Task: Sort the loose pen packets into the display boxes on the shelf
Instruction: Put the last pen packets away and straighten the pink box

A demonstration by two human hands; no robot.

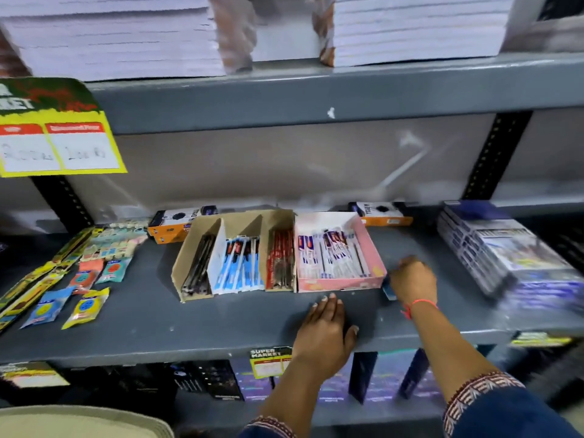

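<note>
Grey metal shelf (132,324), going left to right. Far left: yellow-green long packets (34,279) lie diagonally, next to small blue and yellow sachets (68,306) and pastel blister cards (117,245). A yellow price sign (53,131) hangs off the upper shelf edge at top left. At the back, an orange-and-black box (172,224). Centre: brown cardboard display box (186,263) with three slots: dark pens (197,267) in the left slot, blue-white pen packets (240,267) in the middle, red pen packets (279,263) in the right. Touching its right side is a pink display box (344,283) holding purple-white pen packets (331,254). Left hand (325,333) lies palm down on the shelf front, just in front of the pink box, fingers together and extended, holding nothing. Right hand (412,279) is at the pink box's front right corner, fingers curled down over a small blue item (389,291) on the shelf; blurred, cannot tell if it actually pinches it or what the item is. Red thread (418,303) on the right wrist. Another orange-black box (382,214) sits behind the pink box. Far right: a blurred stack of blue-purple packs (505,251). Paper stacks (120,36) fill the shelf above.
</note>
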